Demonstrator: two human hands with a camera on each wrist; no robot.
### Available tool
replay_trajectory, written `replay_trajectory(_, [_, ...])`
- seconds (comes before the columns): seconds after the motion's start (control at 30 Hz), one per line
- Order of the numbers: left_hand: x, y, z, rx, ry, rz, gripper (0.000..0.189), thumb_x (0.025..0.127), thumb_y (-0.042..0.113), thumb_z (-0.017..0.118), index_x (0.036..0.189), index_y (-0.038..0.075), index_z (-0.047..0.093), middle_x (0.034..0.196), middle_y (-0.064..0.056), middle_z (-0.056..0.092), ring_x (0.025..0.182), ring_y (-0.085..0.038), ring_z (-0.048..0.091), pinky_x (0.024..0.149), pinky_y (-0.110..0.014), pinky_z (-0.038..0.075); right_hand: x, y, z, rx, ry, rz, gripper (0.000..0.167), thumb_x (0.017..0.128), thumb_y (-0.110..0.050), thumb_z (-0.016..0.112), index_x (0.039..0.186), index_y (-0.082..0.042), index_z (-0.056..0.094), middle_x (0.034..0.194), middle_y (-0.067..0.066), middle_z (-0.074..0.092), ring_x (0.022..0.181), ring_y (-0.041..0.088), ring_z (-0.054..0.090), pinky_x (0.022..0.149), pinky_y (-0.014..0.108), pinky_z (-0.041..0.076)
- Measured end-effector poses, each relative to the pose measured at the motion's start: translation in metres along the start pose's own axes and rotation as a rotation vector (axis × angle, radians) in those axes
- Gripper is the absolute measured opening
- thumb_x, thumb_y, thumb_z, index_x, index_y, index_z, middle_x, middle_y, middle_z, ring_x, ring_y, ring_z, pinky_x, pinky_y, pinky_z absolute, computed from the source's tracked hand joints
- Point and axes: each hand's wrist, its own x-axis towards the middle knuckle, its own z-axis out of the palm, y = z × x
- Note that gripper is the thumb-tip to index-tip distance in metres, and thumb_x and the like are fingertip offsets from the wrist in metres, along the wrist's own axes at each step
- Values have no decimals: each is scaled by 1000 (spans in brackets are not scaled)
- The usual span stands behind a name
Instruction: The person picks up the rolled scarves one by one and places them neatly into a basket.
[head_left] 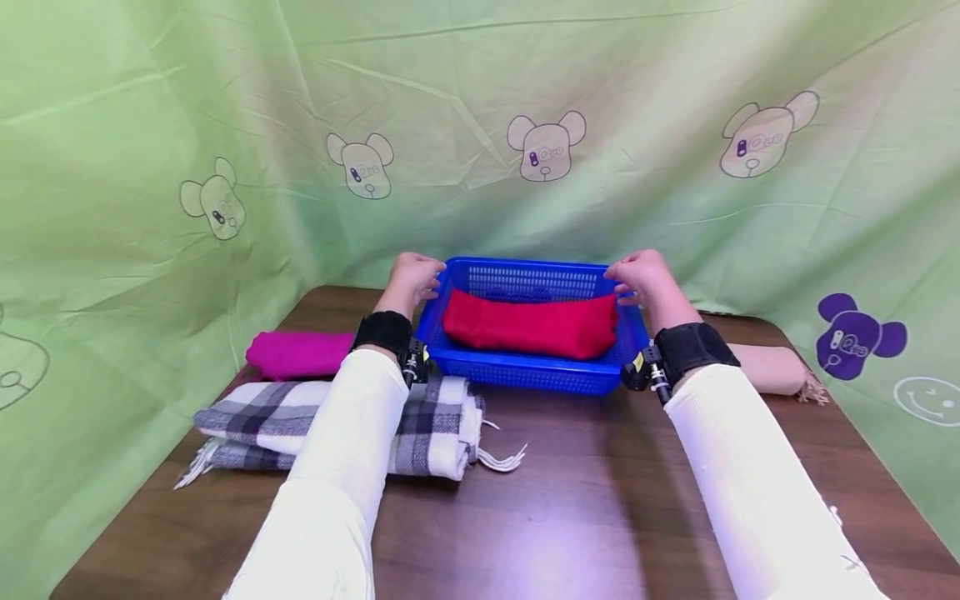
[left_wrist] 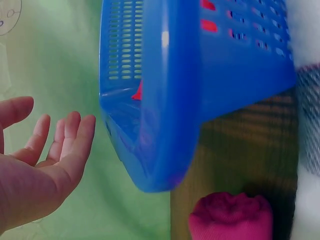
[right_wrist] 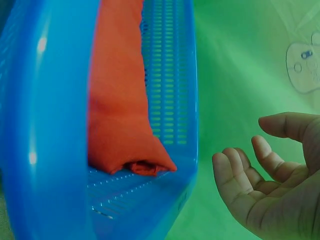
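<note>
A blue plastic basket (head_left: pixel 525 375) with slotted walls stands toward the back of the table. Inside it lies a folded red cloth (head_left: pixel 532 325), also seen as a red roll (right_wrist: pixel 120 100) in the right wrist view. My left hand (head_left: pixel 412 279) is beside the basket's left end; the left wrist view shows that hand (left_wrist: pixel 50 160) with loosely bent fingers, apart from the rim (left_wrist: pixel 170 100). At the right end is my right hand (head_left: pixel 648 279). In the right wrist view this hand (right_wrist: pixel 275 180) has relaxed, spread fingers, a gap from the basket wall, and nothing in its grasp.
A folded black-and-white checked scarf (head_left: pixel 435 425) with fringe lies left on the wooden table (head_left: pixel 525 500), partly behind my left arm. Behind it is a magenta cloth (head_left: pixel 300 354). A pale pink fringed scarf (head_left: pixel 768 369) lies right. A green curtain (head_left: pixel 450 208) hangs behind.
</note>
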Motion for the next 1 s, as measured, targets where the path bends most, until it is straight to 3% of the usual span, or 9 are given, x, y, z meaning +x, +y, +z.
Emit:
replay_trajectory(0.17, [0,-2,3,10,-12,4,33,94,5,59,125,-5,56,130,-24,52,115,-35,56,96,-42,50,-4,-3,5,-22,-22,-30,19,90,-6,60,103,-1,47,115,12,46,83,19,56,68,31,58])
replay_trajectory(0.3, [-1,-2,1,45,-19,5,32,94,6,59,124,-4,56,127,-22,55,108,-32,58,95,-42,51,-9,-6,9,-52,-66,-60,17,90,-5,58,103,0,47,120,14,46,80,16,57,63,29,58])
replay_trajectory(0.43, [-4,-3,-3,70,-30,6,32,94,4,58,124,-5,55,127,-22,56,108,-33,58,95,-42,51,-13,-11,17,-84,-97,-88,18,90,-4,56,105,1,47,123,16,47,80,17,59,65,32,60])
replay_trajectory(0.73, [-11,-3,-17,174,-81,56,32,95,7,56,124,-7,55,129,-25,56,108,-35,59,95,-45,51,-23,-17,36,-211,-149,-163,18,90,-7,60,103,5,54,101,13,53,66,11,55,65,37,60])
replay_trajectory(0.87, [-16,-2,-25,226,-118,85,33,95,8,55,124,-8,54,128,-27,56,109,-37,59,96,-48,50,-26,-16,44,-244,-182,-174,19,90,-9,61,103,4,56,102,13,55,75,18,57,70,41,60])
replay_trajectory(1.0, [-20,-6,-35,293,-123,88,33,94,8,55,123,-8,55,118,-22,59,97,-30,61,92,-45,52,-30,-13,53,-281,-209,-190,18,91,-12,61,102,3,58,104,14,57,83,24,58,75,44,59])
